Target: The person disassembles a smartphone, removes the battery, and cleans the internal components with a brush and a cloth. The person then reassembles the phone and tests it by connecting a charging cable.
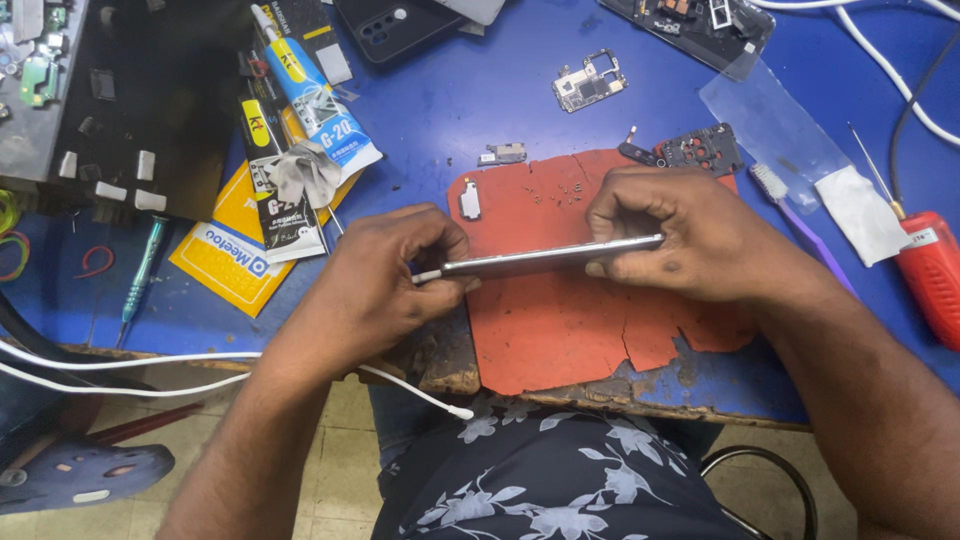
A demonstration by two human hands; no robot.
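Observation:
I hold a slim silver phone (540,259) edge-on, level above a cracked red mat (570,330). My right hand (680,235) pinches its right end between thumb and fingers. My left hand (385,275) grips the left end, where a small white tip (428,276) shows at the phone's corner. Several tiny screws (550,192) and a small white part (470,199) lie on the mat behind the phone.
Glue tubes (310,95) and yellow packets (230,260) lie at left by a teal screwdriver (140,275). A circuit board (588,82), black camera bracket (700,150), purple brush (790,215) and red tool (930,275) sit behind and right. A white cable (120,362) runs along the table's front edge.

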